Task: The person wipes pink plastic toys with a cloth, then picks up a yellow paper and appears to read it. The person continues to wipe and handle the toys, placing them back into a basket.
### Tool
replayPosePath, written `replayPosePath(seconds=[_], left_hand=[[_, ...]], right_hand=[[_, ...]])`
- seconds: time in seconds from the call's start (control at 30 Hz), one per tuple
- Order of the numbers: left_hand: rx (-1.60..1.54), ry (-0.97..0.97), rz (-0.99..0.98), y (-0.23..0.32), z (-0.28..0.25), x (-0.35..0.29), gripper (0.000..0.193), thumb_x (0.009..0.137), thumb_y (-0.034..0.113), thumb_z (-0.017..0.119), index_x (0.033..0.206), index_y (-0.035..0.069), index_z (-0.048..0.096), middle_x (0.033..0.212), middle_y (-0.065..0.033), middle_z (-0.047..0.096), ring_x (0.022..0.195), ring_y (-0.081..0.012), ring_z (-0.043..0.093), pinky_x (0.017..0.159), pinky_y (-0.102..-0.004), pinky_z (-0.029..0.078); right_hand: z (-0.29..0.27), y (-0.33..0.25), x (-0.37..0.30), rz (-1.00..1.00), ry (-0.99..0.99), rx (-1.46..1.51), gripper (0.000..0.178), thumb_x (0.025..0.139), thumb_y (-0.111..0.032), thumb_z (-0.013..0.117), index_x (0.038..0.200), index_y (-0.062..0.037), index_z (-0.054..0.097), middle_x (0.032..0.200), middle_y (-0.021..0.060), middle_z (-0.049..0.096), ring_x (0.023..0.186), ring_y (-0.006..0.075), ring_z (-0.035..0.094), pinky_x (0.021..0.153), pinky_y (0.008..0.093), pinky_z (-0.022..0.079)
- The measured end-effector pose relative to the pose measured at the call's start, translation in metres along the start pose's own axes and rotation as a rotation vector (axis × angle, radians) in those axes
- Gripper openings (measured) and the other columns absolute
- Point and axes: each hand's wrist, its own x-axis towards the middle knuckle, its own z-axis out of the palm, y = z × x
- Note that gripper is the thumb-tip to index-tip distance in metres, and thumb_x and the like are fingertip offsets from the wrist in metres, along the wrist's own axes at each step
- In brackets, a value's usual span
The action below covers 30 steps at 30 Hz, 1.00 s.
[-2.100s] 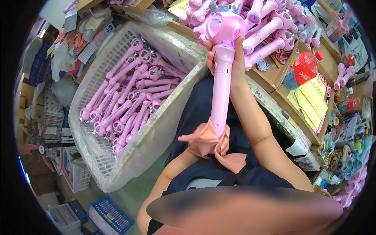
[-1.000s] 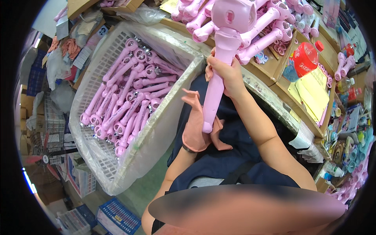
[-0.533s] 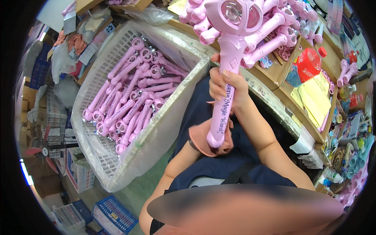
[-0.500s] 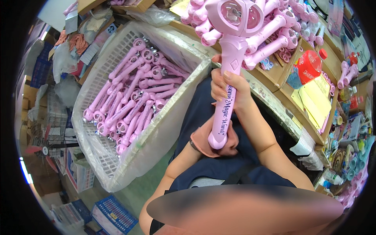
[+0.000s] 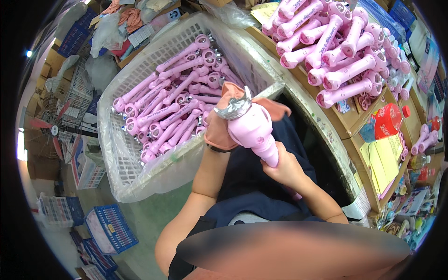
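Between the two hands sits the pink wand (image 5: 252,128), head tilted up toward the left hand (image 5: 218,133), handle running down into the right hand (image 5: 287,165). Right hand: fingers wrapped round the handle, firm grip. Left hand: covered by an orange-brown cloth (image 5: 275,110), against the wand's head beside its silver top (image 5: 233,107); fingers hidden, so can't tell how tightly they close. Most of the handle is hidden behind the right hand; only a bit of pink shows below it. Below both hands, a blurred patch blanks the lower edge of the view.

Left of the left hand: white perforated basket (image 5: 116,186), lined with clear plastic, holding a heap of pink wands (image 5: 168,100). Lower ones buried, count not readable; the cloth overlaps the basket's near corner area.

Right of the right hand: worktop (image 5: 326,144) with cardboard trays (image 5: 354,128). Beyond the right hand, a second pile of wands (image 5: 336,46) on it, top cut near the view's edge; small parts under the pile hard to make out. Nearer, red-capped bottle (image 5: 387,121) and yellow papers (image 5: 382,161). Farther right, clutter warped by the lens.
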Motion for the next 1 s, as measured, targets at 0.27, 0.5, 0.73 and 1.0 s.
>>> replayPosePath(seconds=[0.27, 0.5, 0.73, 1.0], left_hand=[[-0.53, -0.152, -0.551, 0.003, 0.006, 0.012, 0.053, 0.067, 0.019, 0.075, 0.11, 0.001, 0.051, 0.1, -0.0125, 0.058, 0.091, -0.0325, 0.056, 0.086, -0.0391, 0.045], [-0.786, -0.065, -0.645, 0.026, 0.015, -0.014, 0.047, 0.066, 0.015, 0.08, 0.105, 0.0, 0.059, 0.094, -0.0111, 0.063, 0.087, -0.0242, 0.062, 0.078, -0.0339, 0.049], [-0.464, -0.32, -0.259, -0.016, 0.032, -0.014, 0.031, 0.081, 0.003, 0.063, 0.111, -0.004, 0.059, 0.1, -0.0139, 0.067, 0.09, -0.0188, 0.065, 0.08, -0.0294, 0.052], [-2.103, -0.179, -1.245, -0.016, 0.017, -0.017, 0.053, 0.093, 0.038, 0.037, 0.123, -0.004, 0.049, 0.119, -0.024, 0.058, 0.104, -0.035, 0.061, 0.095, -0.0414, 0.05]], right_hand=[[0.002, -0.002, 0.0, 0.103, 0.093, -0.101, 0.04, 0.079, -0.018, 0.062, 0.108, 0.0044, 0.046, 0.085, 0.0297, 0.064, 0.079, 0.0481, 0.063, 0.071, 0.051, 0.051], [0.008, -0.004, -0.001, 0.017, 0.124, -0.124, 0.04, 0.079, -0.018, 0.062, 0.109, 0.0034, 0.046, 0.084, 0.0286, 0.064, 0.078, 0.0462, 0.064, 0.07, 0.0512, 0.052], [0.003, 0.021, 0.005, -0.162, -0.065, 0.196, 0.044, 0.078, -0.019, 0.07, 0.11, 0.0034, 0.051, 0.079, 0.0197, 0.066, 0.067, 0.0336, 0.067, 0.063, 0.0407, 0.054], [0.0, 0.036, 0.014, 0.309, -0.399, 0.84, 0.043, 0.082, -0.029, 0.072, 0.108, 0.0004, 0.054, 0.079, 0.0051, 0.061, 0.061, 0.0121, 0.061, 0.056, 0.0269, 0.051]])
